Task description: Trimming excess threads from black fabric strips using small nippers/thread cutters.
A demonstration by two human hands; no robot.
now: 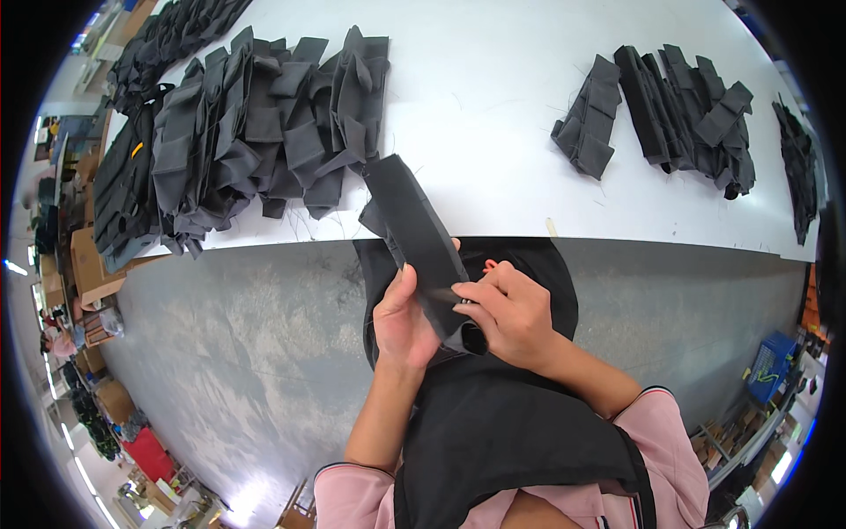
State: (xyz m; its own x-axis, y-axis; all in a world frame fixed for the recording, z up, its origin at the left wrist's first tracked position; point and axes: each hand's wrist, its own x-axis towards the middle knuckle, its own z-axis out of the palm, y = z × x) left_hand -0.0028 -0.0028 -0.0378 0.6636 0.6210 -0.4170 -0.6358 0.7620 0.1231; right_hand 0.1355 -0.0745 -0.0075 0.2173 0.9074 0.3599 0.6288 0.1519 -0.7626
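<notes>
Pink sleeves [652,432] and a dark apron [502,432] are filling the lower edge, and both forearms are rising from them to a long black fabric strap piece [414,231] held up over the apron, in front of the white table's edge [617,231].

The left hand [401,322] is curling round the strap's lower part, thumb in front and fingers closed behind it. The right hand [511,313] is pinching the strap's near end, fingertips [467,293] pressed together on the cloth; whether it is also holding a small tool cannot be told.

To do this well, the left grip should probably be keeping the strap taut and flat while the right fingers are working only at the edge.

Farther out, a heap of grey folded pieces [264,123] is lying on the table's left, and a smaller row of dark pieces [679,115] on its right.
</notes>
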